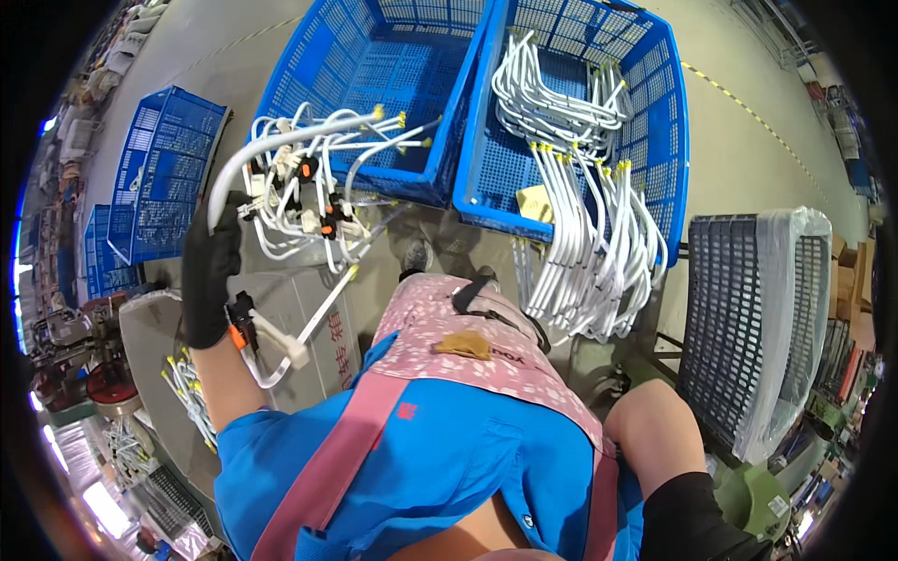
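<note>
My left hand (213, 271), in a black glove, is raised at the left, its fingers closed round a white bent tube (290, 137). That tube arches up and to the right, ending in a yellow tip over the left blue basket. Beside the hand hangs a cluster of thin white tubes with cream, black and orange connectors (309, 220). Below it, another tube with a black and orange connector (241, 323) crosses my wrist. My right arm bends back at the lower right, where a black glove or sleeve (702, 524) runs out at the lower edge. Its fingers do not show.
A blue basket (440, 159) stands ahead. The right blue basket (678, 140) holds bundles of white bent tubes (585, 243), some hanging over its near edge. A cardboard box (313, 313) is at the left, a black crate with plastic wrap (720, 318) at the right. More blue baskets (168, 178) stand far left.
</note>
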A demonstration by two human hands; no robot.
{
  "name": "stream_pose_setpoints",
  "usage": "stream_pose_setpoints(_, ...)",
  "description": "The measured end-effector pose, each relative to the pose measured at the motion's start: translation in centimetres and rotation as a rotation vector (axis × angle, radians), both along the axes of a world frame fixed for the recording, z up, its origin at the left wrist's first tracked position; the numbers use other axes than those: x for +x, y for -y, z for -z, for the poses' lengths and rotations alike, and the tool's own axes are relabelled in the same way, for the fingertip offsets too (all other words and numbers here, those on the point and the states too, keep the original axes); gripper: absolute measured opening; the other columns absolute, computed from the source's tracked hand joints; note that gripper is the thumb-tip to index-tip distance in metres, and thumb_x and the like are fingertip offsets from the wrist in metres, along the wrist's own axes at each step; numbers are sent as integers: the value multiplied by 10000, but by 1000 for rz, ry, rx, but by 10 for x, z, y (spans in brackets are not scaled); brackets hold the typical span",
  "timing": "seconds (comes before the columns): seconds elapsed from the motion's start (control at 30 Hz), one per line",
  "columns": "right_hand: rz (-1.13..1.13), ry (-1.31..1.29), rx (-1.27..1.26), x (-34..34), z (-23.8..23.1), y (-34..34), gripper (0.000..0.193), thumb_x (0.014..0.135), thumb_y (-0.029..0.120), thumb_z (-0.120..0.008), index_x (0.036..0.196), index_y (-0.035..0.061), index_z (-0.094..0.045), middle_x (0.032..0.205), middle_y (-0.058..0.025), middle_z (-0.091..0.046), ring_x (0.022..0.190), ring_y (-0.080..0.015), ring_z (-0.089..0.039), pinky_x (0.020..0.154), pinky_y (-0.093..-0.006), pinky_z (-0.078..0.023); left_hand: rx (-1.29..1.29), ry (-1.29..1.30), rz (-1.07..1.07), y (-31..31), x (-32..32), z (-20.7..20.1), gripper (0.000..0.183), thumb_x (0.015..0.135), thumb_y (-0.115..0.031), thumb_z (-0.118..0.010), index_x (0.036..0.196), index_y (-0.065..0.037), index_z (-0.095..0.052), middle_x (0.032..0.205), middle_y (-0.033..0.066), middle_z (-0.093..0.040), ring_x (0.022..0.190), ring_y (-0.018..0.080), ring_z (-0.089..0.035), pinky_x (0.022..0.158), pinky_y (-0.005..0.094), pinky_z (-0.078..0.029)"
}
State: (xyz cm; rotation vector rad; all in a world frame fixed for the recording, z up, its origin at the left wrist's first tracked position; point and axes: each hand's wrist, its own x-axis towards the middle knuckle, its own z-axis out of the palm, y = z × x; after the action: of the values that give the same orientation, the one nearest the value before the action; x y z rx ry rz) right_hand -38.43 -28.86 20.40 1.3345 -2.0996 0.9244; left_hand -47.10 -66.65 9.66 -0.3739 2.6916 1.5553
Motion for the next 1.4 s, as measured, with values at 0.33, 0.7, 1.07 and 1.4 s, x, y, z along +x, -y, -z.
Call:
stream_pose_setpoints(0.33,67,-56,-142,36,13,-87,130,892,144,-602,900,18,-632,840,-28,-599,780,-152,-561,701,-294,-458,45,-18,-49,-99,50,-2,183,945,-173,-548,1026,-20,-608,548,-70,-372,433,19,-335,404,198,-271)
stream_pose_setpoints(0.7,1234,864,-614,71,336,-187,149,871,176,-641,859,33,-602,754,-75,-594,711,-189,-568,652,-317,-458,-113,194,55,-144,57,37,184,898,-191,-621,965,-22,-644,562,-53,-449,448,31,-393,415,217,-280)
stream_pose_setpoints(1.07,1663,877,542,77,502,-213,450,660,332,-773,969,111,-531,897,-110,-600,810,-306,-644,684,-437,-528,-140,226,-9,-130,86,46,193,916,-153,-571,1033,-10,-626,610,-42,-449,469,42,-403,422,221,-290)
stream_pose_setpoints(1.4,1613,764,0,124,465,-210,224,803,161,-648,1007,70,-630,874,-161,-654,815,-365,-627,712,-437,-505,-126,195,-13,-120,98,50,180,884,-162,-642,987,-15,-650,610,-30,-505,486,43,-440,440,227,-339)
